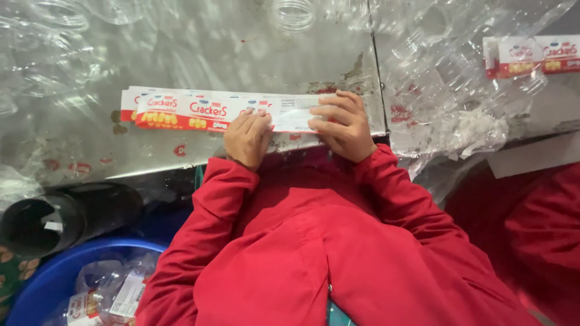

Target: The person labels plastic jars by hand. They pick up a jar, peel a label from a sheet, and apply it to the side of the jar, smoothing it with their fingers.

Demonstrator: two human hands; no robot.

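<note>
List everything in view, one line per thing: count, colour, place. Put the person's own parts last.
label strips: a fanned stack, count unclear, red and white with yellow pictures, on the table under both hands
metal table: one, silver and worn, across the top
clear plastic jars: several, transparent, far left and top of the table
crumpled clear plastic: a pile, transparent, right of the table seam
second label stack: one, red and white, top right
black tube: one, lower left
blue tub: one, bottom left, holding clear jars with labels
red sleeves: two, centre
left hand: flat on the strips
right hand: fingers on the strips' white end
</note>
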